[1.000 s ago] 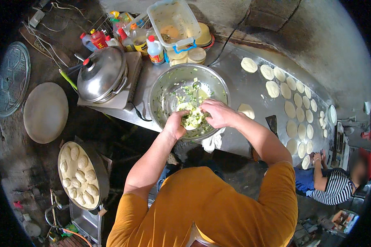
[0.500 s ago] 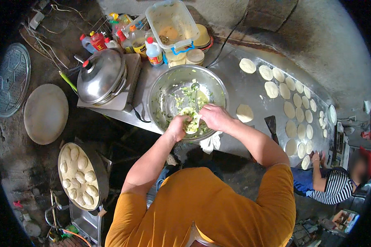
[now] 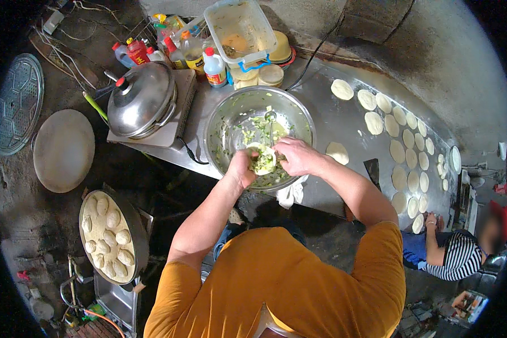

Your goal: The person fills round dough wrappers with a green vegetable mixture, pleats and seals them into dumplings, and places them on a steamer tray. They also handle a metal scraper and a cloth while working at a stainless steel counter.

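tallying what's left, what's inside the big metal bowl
Chopped greens and a spoon. The left hand, right hand and filled dough wrapper hide whatever lies beneath them.

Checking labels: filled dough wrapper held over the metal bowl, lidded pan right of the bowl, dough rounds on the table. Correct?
One error: the head view shows the lidded pan left of the metal bowl, not right. The filled dough wrapper and dough rounds are as you said.
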Motion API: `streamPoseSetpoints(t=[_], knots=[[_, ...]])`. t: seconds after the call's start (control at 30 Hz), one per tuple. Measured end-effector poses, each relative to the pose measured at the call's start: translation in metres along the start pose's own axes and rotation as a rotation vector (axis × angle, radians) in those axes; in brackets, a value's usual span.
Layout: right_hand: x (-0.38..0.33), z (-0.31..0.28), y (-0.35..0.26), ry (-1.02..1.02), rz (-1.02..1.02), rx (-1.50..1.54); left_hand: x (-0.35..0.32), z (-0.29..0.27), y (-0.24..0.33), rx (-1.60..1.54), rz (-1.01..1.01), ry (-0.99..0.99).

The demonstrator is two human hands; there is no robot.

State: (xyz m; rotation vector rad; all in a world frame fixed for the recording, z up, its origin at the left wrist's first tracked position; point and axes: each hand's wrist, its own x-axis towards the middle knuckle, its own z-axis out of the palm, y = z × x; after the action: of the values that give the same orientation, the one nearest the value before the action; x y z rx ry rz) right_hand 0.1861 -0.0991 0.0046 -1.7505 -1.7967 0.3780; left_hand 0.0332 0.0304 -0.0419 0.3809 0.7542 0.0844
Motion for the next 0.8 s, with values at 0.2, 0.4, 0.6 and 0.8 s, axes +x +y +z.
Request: streamPoseSetpoints(t=[0.2, 0.4, 0.6, 0.8], knots=[[-0.01, 0.01, 0.01, -0.014, 0.063, -0.006, -0.014, 0.004, -0.009, 0.246, 0.007, -0.051], [-0.014, 0.01, 0.006, 0.017, 0.161, -0.018, 0.012, -0.004, -0.024, 0.535, 0.102, 0.134], [-0.012, 0.007, 0.009, -0.044, 0.255, -0.064, 0.006, -0.009, -0.009, 0.297, -0.02, -0.14], [-0.012, 0.004, 0.004, -0.017, 0.211, -0.028, -0.011, 0.017, -0.009, 0.554, 0.091, 0.088]])
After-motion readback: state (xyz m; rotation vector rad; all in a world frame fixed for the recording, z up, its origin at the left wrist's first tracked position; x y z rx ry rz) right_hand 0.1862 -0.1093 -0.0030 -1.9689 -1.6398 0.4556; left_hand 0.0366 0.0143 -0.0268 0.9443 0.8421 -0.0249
